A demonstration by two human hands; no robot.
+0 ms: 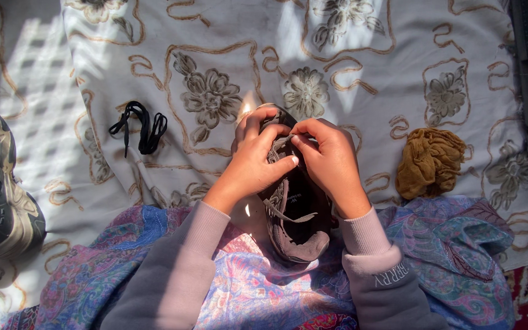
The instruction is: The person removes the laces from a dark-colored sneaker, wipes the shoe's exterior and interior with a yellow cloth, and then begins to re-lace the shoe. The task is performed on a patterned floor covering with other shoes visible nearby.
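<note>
Your left hand (253,160) grips the grey shoe (294,211) while your right hand (328,156) fingers (300,139) pinch its lace (283,142); a black lace (142,127) lies well left of them.

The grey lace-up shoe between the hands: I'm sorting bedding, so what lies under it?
Under the grey lace-up shoe lie a paisley cloth at its heel and a white floral sheet at its toe. Both hands cover the toe; the shoe hides whatever lies directly beneath.

Person, two bare hands: left hand (253,160), right hand (330,157). Grey sweatshirt sleeves, ribbed pinkish-grey cuffs; white lettering on right sleeve.
</note>
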